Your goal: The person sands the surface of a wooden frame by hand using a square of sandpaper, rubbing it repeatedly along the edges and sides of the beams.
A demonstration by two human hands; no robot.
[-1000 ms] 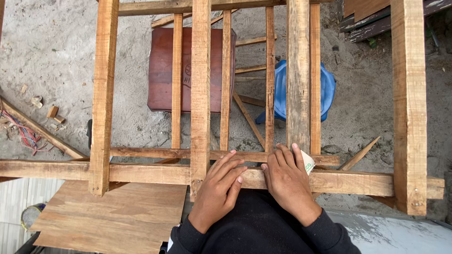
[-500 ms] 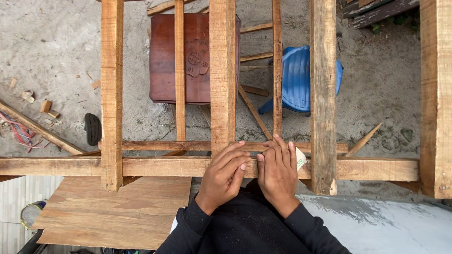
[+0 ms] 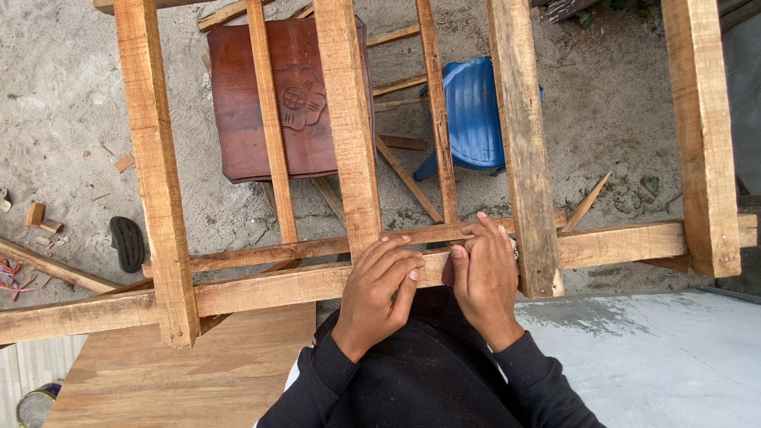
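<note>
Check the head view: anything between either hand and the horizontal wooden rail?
Nothing visible. The left hand and right hand both rest directly on the horizontal wooden rail, between two upright beams. A small pale object under the right hand is too hidden to identify.

I see a frame (image 3: 349,127) of pale orange-tan timber with darker grain streaks. Below it, a reddish-brown panel (image 3: 273,99) bears a carved flower-in-a-circle motif. Beside it sits a bright blue ribbed plastic chair (image 3: 472,111). The sand (image 3: 63,119) is light grey, with a black sandal (image 3: 127,242) on it. My sleeves (image 3: 412,380) are black. A warm brown plywood sheet (image 3: 190,372) lies lower left, and a grey-white slab (image 3: 658,357) lower right.
</note>
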